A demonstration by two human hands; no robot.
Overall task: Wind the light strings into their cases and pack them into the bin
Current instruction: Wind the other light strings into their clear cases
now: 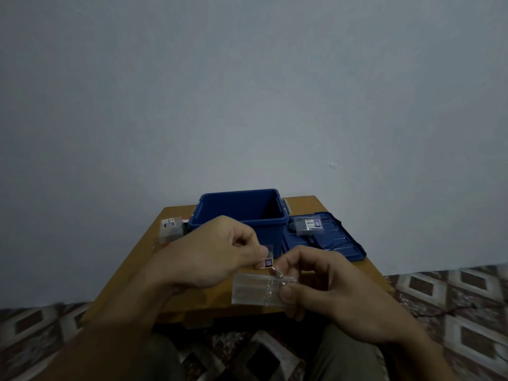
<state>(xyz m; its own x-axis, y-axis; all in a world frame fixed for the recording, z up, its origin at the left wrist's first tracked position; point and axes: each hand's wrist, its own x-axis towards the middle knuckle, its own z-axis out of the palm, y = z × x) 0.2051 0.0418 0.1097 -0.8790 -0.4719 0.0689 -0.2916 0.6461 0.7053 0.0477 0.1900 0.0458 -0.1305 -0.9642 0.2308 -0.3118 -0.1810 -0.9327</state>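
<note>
Over the front of the small wooden table (132, 270) I hold a clear plastic case (253, 290). My right hand (324, 287) grips its right end, thumb on top, with a bit of thin light string (276, 273) bunched at the case's upper edge. My left hand (217, 254) pinches the case's clear flap with a small purple label (268, 262). The open blue bin (242, 213) stands at the back of the table; its inside looks dark and I see nothing in it.
The bin's blue lid (338, 243) lies flat to the right of it, with a clear labelled case (309, 225) on top. Another clear labelled case (171, 228) sits at the table's back left. A wall rises behind; patterned floor surrounds the table.
</note>
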